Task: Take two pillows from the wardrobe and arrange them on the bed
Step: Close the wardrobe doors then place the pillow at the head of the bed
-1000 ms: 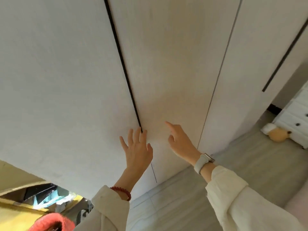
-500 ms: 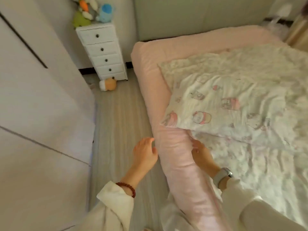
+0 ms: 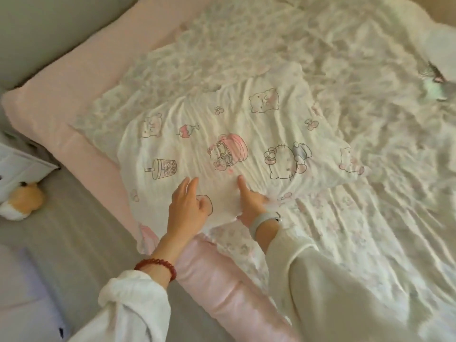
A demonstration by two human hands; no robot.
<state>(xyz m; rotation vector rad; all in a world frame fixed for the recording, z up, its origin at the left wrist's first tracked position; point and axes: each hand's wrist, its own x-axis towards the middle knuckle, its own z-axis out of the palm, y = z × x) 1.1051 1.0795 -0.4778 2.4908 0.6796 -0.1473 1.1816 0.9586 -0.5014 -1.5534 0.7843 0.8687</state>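
A white pillow printed with pink cartoon figures lies flat on the bed's floral sheet, near the left side. My left hand rests on the pillow's near edge with fingers spread and grips nothing. My right hand is beside it at the same edge, thumb on top and fingers curled into the bunched fabric. A second white, puffy shape sits at the bed's far right corner; I cannot tell whether it is a pillow.
The pink mattress border runs along the bed's left side and head, against a grey headboard. On the grey floor to the left stand a white drawer chest and an orange-and-white plush toy.
The view swung from the shut wardrobe doors to the bed. Both hands moved from the bed's side up onto the pillow's near edge.
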